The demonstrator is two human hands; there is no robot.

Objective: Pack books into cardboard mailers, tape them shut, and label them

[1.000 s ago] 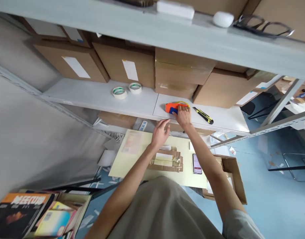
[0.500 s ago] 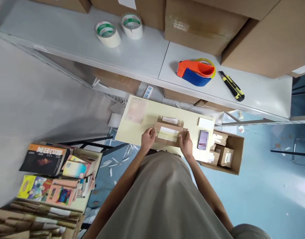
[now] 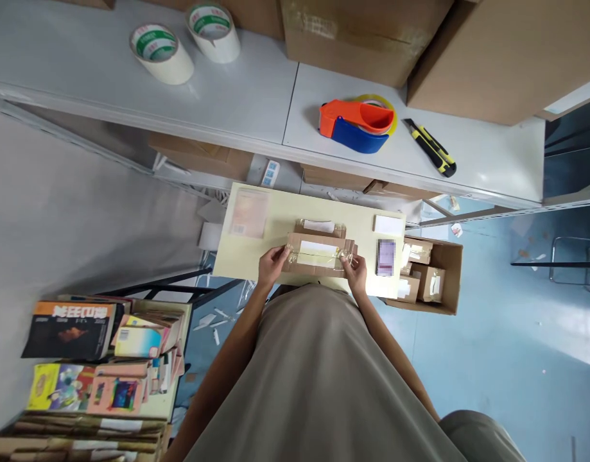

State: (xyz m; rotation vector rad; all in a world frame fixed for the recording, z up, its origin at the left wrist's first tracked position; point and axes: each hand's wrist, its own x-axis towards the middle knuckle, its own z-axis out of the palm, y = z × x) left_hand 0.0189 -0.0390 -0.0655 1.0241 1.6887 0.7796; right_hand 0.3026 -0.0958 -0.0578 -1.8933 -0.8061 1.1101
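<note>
Near edge of the desk (image 3: 285,212): your left hand (image 3: 271,263) and right hand (image 3: 356,276) are pinching opposite ends of a cardboard parcel (image 3: 318,267). Tape (image 3: 347,255) is already spanning its label (image 3: 318,248); crumpled right end apparently needing smoothing.
</note>
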